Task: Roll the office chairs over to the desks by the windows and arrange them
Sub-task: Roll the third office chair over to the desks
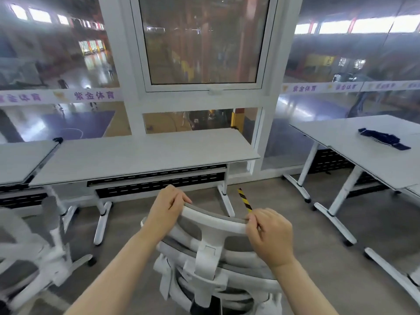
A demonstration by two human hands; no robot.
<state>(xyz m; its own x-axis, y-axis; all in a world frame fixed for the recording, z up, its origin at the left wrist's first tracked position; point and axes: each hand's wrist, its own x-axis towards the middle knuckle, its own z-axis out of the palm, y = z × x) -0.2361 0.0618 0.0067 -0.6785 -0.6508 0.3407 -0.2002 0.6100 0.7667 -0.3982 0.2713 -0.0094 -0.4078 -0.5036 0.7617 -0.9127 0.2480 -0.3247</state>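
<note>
**Chair nearly at the window desk**

Both of my forearms reached forward from the bottom of the view. My left hand (pixel 167 206) was closed over the left end of the headrest (pixel 213 218), fingers curled over its top edge, and my right hand (pixel 270 235) pinched the right end of it. Below them stood the white and grey office chair (pixel 204 264), its back toward me and its seat facing the desk, with open floor between the two.

To my left, a second chair (pixel 36 246) sat blurred at the edge of the view, close to the neighbouring desk's (pixel 20 160) legs; whether it was properly tucked in I could not tell.

A striped yellow-and-black strip (pixel 245 200) lay on the floor just beyond my right hand. Farther on stood the long white desk (pixel 141 153) under the window (pixel 202 42), with no chair under it. Off to the right, another desk (pixel 354 142) carried a dark bundle (pixel 381 138) and had no chair near it.

I judged the job partly done: this chair needed its last push in and squaring up, and the right-hand desk probably wanted one too.
</note>
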